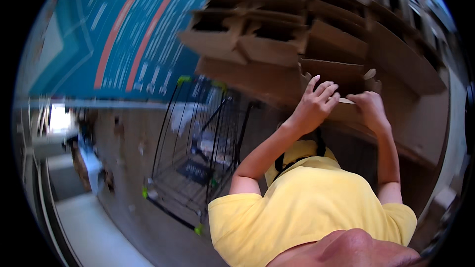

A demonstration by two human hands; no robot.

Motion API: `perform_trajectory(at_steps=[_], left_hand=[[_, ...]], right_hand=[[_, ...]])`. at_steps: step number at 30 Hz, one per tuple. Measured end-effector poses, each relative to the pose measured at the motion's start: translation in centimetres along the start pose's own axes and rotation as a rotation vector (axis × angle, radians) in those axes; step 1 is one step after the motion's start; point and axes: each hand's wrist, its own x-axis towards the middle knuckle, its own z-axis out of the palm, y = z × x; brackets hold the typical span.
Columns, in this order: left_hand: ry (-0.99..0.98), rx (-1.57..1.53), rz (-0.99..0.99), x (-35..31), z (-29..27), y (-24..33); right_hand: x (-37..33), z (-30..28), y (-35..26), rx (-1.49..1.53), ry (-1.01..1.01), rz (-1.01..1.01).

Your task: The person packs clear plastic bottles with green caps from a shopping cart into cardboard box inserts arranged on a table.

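Note:
An open brown cardboard box (332, 67) stands in front of me, at the near side of a stack of similar boxes. My left hand (316, 100) is over its near left side, fingers bent and spread apart, with nothing clearly held in them. Beside it my right hand (372, 106) closes on the box's near edge, thumb and fingers together. Between the two hands shows a pale strip (346, 101), which looks like the edge of the cardboard. The right fingertips are partly hidden, and the picture is blurred there.
Several open cardboard compartments (274, 29) rise in rows beyond my hands. To the left stands a black wire shopping cart (193, 158) with green corners and things inside. A large teal printed board (133, 34) is behind it. A pale counter (94, 232) lies at the lower left.

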Motion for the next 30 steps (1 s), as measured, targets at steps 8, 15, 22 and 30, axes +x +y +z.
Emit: perform_trajectory(at_steps=[8, 15, 22, 30], left_hand=[[0.256, 0.075, -0.697, -16.0, -5.1, -1.2], [0.34, 0.275, -1.404, -39.2, -12.4, -7.7], [-0.631, 0.143, -1.785, -62.2, -10.3, -15.2], [-1.14, -0.121, -1.613, -64.4, -0.4, -10.2]], right_hand=[[1.1, 2.8, 3.1, -0.269, 0.092, -0.065], [0.9, 4.5, 4.1, -0.002, -0.091, 0.053], [1.8, 4.6, 9.3, -0.022, -0.19, 0.147], [-0.9, 5.1, 11.1, -0.167, -0.156, 0.2]])
